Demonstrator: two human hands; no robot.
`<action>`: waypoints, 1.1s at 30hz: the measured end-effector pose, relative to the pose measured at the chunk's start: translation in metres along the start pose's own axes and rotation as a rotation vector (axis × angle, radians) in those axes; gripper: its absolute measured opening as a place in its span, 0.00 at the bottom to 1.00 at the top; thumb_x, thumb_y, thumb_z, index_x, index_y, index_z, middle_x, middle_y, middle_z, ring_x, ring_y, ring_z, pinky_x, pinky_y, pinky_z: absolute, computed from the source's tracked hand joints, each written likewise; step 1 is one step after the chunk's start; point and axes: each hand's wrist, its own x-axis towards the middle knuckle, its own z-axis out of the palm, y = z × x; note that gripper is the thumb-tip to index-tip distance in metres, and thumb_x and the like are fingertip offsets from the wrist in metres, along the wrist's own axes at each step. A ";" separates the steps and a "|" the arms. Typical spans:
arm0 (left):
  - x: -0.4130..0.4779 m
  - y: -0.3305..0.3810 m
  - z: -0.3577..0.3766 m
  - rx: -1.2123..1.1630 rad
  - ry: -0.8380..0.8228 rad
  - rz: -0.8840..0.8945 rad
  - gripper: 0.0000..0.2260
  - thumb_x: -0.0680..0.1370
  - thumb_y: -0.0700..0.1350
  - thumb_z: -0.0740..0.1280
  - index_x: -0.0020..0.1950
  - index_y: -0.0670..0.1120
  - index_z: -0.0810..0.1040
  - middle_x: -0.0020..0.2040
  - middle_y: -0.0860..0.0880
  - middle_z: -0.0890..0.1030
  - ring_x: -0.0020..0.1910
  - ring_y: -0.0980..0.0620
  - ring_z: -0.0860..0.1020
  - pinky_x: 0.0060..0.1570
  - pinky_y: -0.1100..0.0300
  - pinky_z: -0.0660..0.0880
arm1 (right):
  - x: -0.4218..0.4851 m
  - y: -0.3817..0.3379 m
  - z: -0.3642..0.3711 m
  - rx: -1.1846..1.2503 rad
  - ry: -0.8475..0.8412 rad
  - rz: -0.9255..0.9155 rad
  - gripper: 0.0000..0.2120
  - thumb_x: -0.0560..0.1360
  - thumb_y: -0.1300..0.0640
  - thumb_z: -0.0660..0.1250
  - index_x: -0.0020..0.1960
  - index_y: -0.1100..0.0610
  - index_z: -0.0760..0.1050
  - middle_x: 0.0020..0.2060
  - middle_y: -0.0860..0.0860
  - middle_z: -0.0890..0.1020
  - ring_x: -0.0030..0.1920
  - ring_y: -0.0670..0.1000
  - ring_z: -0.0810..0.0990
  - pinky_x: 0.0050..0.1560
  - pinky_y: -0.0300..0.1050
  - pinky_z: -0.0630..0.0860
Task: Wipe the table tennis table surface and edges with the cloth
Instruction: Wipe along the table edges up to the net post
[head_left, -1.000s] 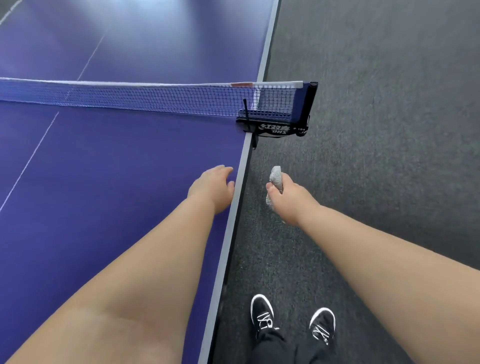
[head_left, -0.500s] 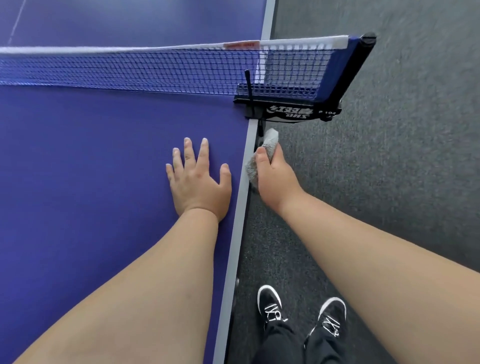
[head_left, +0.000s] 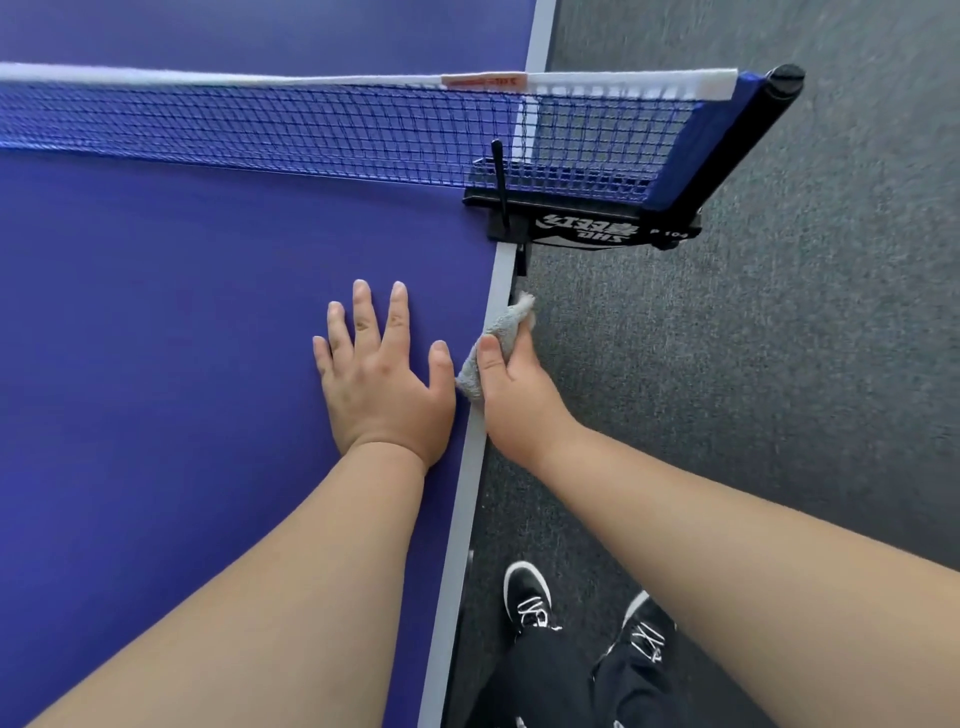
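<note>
The blue table tennis table (head_left: 156, 338) fills the left of the view, with its white edge stripe (head_left: 462, 499) running down the right side. My left hand (head_left: 382, 374) lies flat on the surface beside that edge, fingers straight and spread. My right hand (head_left: 511, 389) grips a small grey cloth (head_left: 498, 338) and holds it against the table's side edge, just below the net clamp. The fingers of this hand curl round the cloth off the table's side.
A blue net (head_left: 311, 130) with a white top band crosses the table above my hands. Its black clamp and post (head_left: 597, 228) stick out past the edge. Grey carpet (head_left: 779, 364) lies to the right; my black shoes (head_left: 530, 597) stand near the table.
My left hand went from resting near the edge to lying flat with fingers spread. My right hand brought the cloth from off the table onto its side edge, closer to the clamp.
</note>
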 end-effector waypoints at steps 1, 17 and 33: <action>0.000 0.000 0.000 0.001 0.003 0.001 0.34 0.79 0.64 0.47 0.85 0.56 0.52 0.86 0.48 0.49 0.84 0.42 0.47 0.82 0.42 0.46 | 0.004 -0.002 -0.002 -0.037 -0.018 0.008 0.34 0.86 0.42 0.52 0.84 0.45 0.35 0.83 0.52 0.55 0.81 0.53 0.59 0.74 0.41 0.56; 0.002 -0.004 0.004 0.008 0.038 0.030 0.33 0.79 0.61 0.47 0.85 0.55 0.52 0.86 0.47 0.50 0.84 0.40 0.48 0.81 0.41 0.46 | 0.026 0.006 0.002 0.047 -0.043 0.008 0.36 0.84 0.38 0.55 0.83 0.47 0.39 0.80 0.59 0.63 0.76 0.59 0.68 0.75 0.50 0.65; 0.001 -0.002 0.001 -0.012 0.031 0.028 0.33 0.80 0.61 0.48 0.85 0.55 0.52 0.86 0.48 0.50 0.84 0.42 0.47 0.82 0.43 0.46 | 0.050 -0.027 -0.006 0.019 0.063 0.082 0.28 0.85 0.39 0.56 0.76 0.56 0.57 0.66 0.58 0.75 0.63 0.59 0.76 0.61 0.49 0.69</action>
